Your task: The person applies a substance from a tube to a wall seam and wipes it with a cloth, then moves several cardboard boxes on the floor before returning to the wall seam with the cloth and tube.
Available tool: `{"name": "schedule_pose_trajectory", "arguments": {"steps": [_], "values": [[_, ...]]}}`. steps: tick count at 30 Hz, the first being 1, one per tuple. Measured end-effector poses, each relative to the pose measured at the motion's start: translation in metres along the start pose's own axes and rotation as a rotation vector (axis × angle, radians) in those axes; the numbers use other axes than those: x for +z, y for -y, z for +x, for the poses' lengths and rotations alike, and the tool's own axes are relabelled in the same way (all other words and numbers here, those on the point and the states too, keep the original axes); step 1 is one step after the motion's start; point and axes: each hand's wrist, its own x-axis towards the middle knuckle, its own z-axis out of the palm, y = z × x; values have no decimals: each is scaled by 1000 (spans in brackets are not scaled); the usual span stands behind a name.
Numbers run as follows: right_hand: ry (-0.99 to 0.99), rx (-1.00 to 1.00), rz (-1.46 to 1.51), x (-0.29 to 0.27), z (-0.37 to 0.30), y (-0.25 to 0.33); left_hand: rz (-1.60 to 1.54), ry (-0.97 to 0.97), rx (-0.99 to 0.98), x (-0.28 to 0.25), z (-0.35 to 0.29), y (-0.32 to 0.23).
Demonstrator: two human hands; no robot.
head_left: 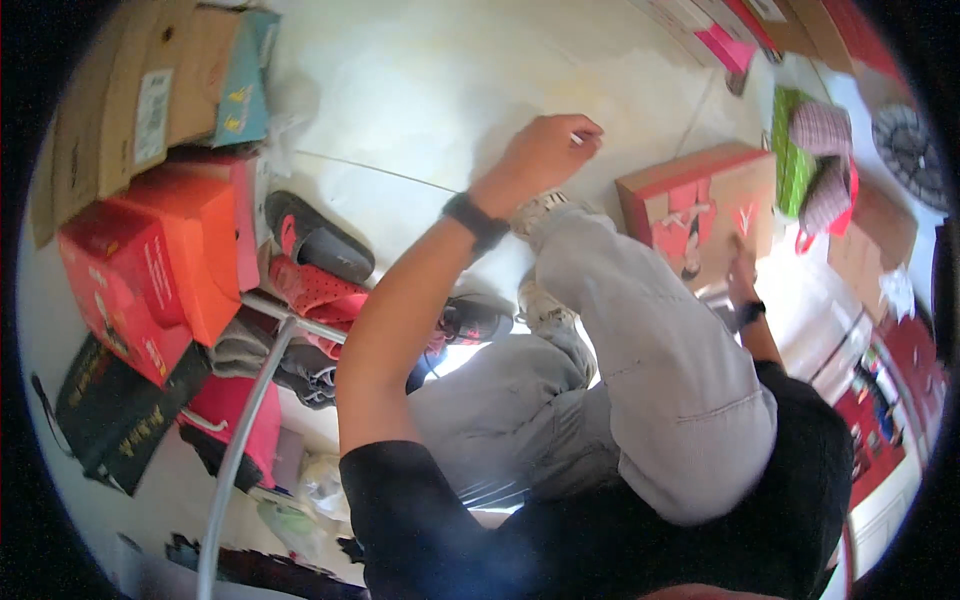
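My left hand (pixel 553 150) is closed above the pale floor, with a small white thing (pixel 577 138) between its fingers, too small to name. Over to the right, my right hand (pixel 742 272) grips the near right side of a red and brown cardboard box (pixel 725 205), its fingers against the printed face. The box leans beyond my raised knee, which hides part of its lower edge. Dark bands circle both wrists.
At left, orange and red shoeboxes (pixel 200 240) are stacked near tall brown cartons (pixel 120 110). A black slide sandal (pixel 318 240) and red clogs (pixel 310 290) lie beside a metal rail (pixel 245 430). Purple knitted shoes (pixel 822 130) sit on green packaging (pixel 790 165) at right.
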Motion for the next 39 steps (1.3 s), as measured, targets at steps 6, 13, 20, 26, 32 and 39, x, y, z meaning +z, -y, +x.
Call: {"name": "schedule_pose_trajectory", "arguments": {"steps": [6, 13, 20, 26, 32, 39], "values": [[-35, -350, -75, 52, -34, 37, -15, -15, -145, -12, -7, 22], [93, -673, -163, 118, -44, 90, 225, -141, -41, -15, 4, 19], [542, -677, 204, 198, -60, 141, 277, -424, -448, -51, 12, 5], [1008, -531, -39, 265, -65, 159, -163, -494, -426, -125, -29, 72], [1069, -402, 181, 311, -65, 179, -574, -441, -572, -131, -72, 108], [1017, -88, 406, 321, -87, 205, -800, -560, -552, -122, -84, 106]]}}
